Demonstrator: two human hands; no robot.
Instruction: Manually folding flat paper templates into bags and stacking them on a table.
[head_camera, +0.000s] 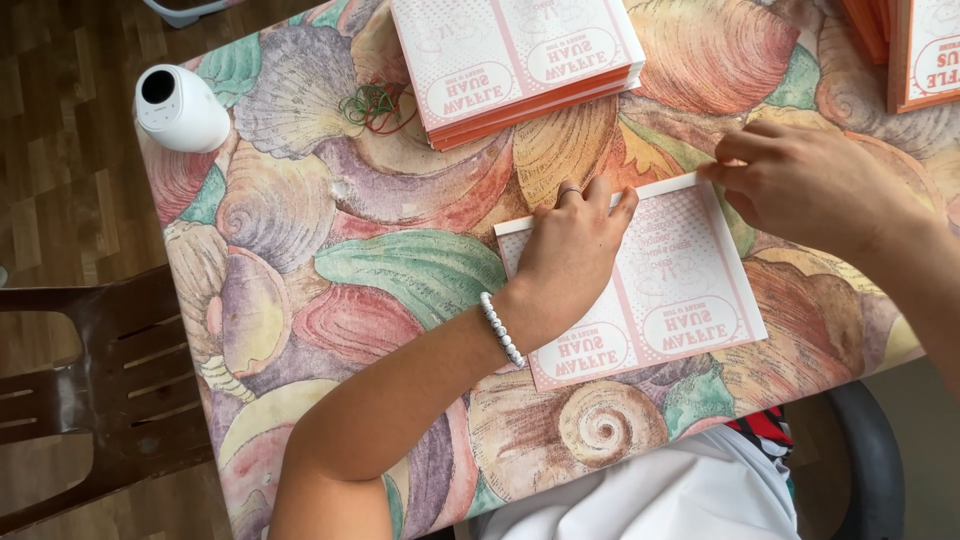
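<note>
A flat pink and white printed cardboard sheet lies on the table in front of me. My left hand presses down on its left half, fingertips at the far edge, where a narrow white flap is folded up. A white bead bracelet is on that wrist. My right hand pinches the far right corner of the sheet at the flap.
The table wears a seashell-patterned cloth. A stack of the same flat cardboard sheets lies at the back, with rubber bands beside it. A second stack sits at the far right. A small white camera-like device stands at the left corner. A brown chair is left of the table.
</note>
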